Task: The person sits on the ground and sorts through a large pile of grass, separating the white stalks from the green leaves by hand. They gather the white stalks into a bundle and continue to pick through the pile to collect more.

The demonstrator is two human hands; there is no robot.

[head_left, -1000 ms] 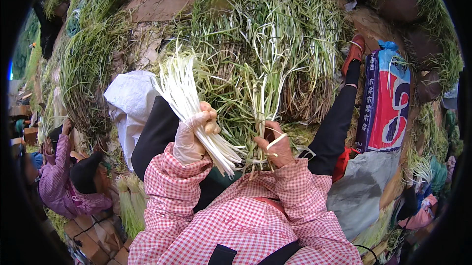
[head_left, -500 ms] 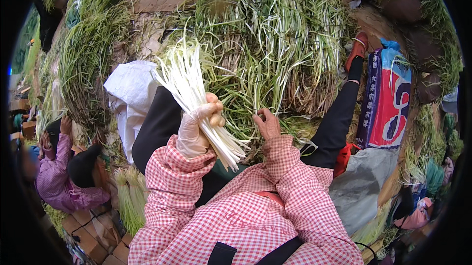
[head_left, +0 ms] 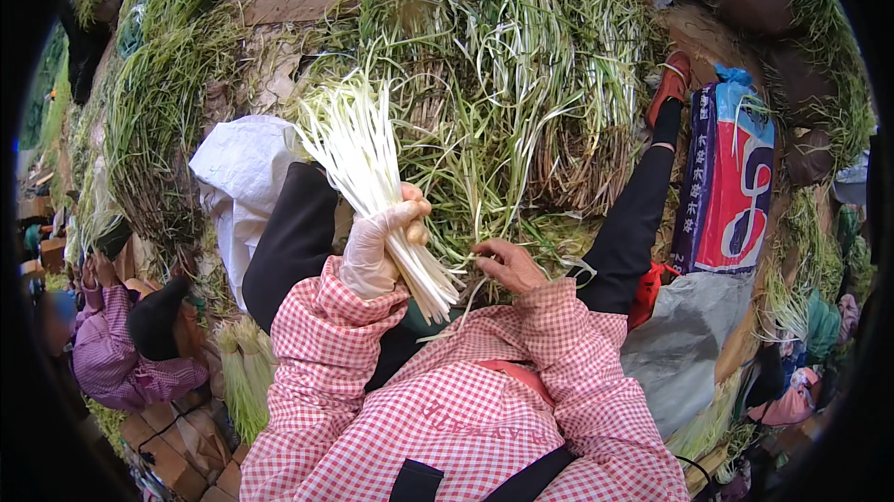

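In the head view, the bundle of pale stalks is in front of the wearer's body, a little left of the middle, tilted so that its bushier ends point up and left and its other ends hang toward the lap; it looks light, with slender stalks that should be fairly firm lengthwise yet easily bent or bruised, and perhaps slick if damp (moisture is hard to judge here); the surest hold would be around the gathered lower part, firm enough to stop stalks sliding out but not crushing; the left hand, in a thin pale glove, is wrapped there, fingers curled round the bundle; the right hand, bare, is half curled just right of the bundle's lower ends, fingertips beside a loose stalk, though I cannot tell whether they pinch it; beyond both hands spreads a heap of green stalks, tangled enough that single stalks would probably need to be drawn out gently.
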